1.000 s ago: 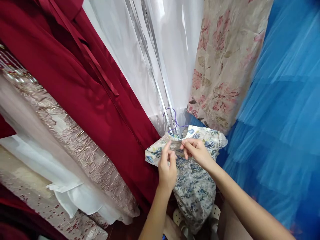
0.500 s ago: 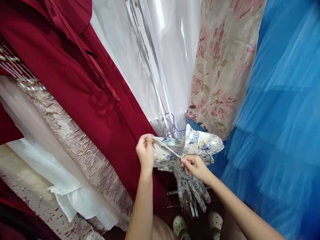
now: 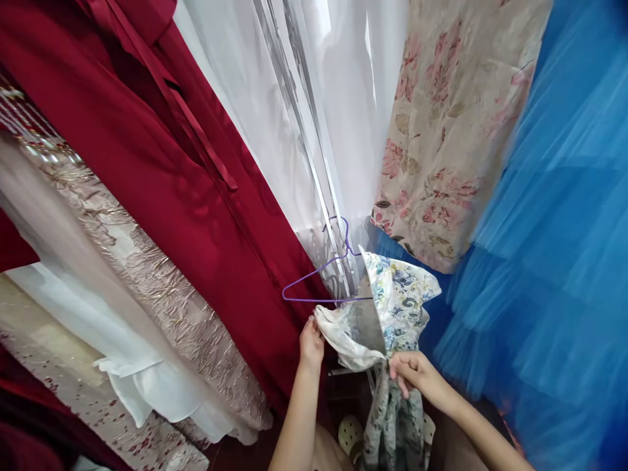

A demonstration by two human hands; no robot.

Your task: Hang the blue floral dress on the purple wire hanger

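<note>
A white dress with a blue and yellow floral print [image 3: 400, 291] hangs by one side from a purple hanger [image 3: 314, 271]. Its other side is off the hanger, whose left arm is bare. My left hand [image 3: 313, 340] pinches the edge of the slack side, below the hanger's left corner. At the dress's middle, where the neckline comes to a point, my right hand [image 3: 409, 371] pinches the fabric. The lower part of the dress hangs bunched beneath my right hand. The fingertips of both hands are partly hidden by cloth.
A dark red garment [image 3: 196, 216] hangs on the left, beside beaded and pale gowns. Behind the hanger are white fabric [image 3: 353, 131] and a metal pole [image 3: 314, 144]. To the right hang a pink-flowered cloth [image 3: 441, 163] and a blue tulle dress [image 3: 554, 261]. A light clog [image 3: 350, 435] shows below.
The left side of the dress has come off the hanger, baring its left arm. Both hands have moved down and slightly right in view, still pinching the dress.
</note>
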